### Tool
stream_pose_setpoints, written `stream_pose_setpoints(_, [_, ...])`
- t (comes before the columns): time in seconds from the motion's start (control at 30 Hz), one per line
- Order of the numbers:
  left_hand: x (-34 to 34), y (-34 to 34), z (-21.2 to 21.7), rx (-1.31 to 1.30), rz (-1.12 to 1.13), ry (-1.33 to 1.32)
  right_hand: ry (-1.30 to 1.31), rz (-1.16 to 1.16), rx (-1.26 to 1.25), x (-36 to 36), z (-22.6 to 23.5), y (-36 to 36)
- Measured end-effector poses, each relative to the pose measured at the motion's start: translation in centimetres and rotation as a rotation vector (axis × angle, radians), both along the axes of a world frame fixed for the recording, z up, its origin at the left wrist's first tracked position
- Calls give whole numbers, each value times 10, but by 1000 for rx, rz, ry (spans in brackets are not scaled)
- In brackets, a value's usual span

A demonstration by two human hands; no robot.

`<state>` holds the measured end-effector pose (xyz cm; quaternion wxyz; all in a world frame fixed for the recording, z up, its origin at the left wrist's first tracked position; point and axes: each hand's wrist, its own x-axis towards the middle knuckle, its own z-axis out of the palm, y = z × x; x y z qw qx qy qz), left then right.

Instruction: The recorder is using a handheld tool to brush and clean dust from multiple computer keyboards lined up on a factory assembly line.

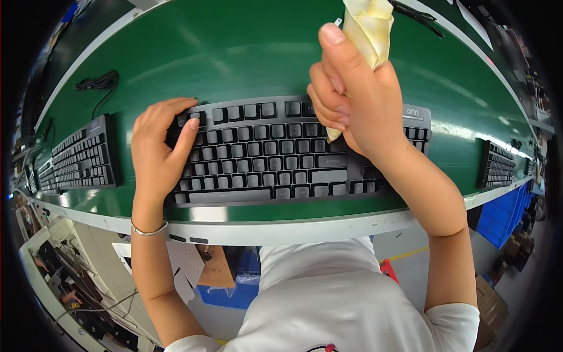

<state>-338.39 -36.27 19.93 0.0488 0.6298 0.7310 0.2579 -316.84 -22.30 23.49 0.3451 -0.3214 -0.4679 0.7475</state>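
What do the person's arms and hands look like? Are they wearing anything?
Both hands are bare, without gloves. The left hand has a thin silver bracelet around its wrist. The right hand wears nothing. Both forearms are uncovered, and short white sleeves end near the shoulders.

Bright, even overhead light; glare streaks the green belt; fisheye-bent edges.
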Motion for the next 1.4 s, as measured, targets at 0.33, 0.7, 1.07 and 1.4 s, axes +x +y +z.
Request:
stream_pose_setpoints(0.33, [3,3,-2,-15,14,-20,31,-124,-152,-2,8,-5])
stream_pose_setpoints(0.7, [8,6,3,-36,-6,33,166,-21,-252,10,7,8])
stream_pose_setpoints(1.07, [15,12,8,-72,-14,28,154,-37,-51,3,-5,-2])
stream_pose_setpoints(1.4, [23,12,12,-85,-33,83,120,-387,49,47,28,-15])
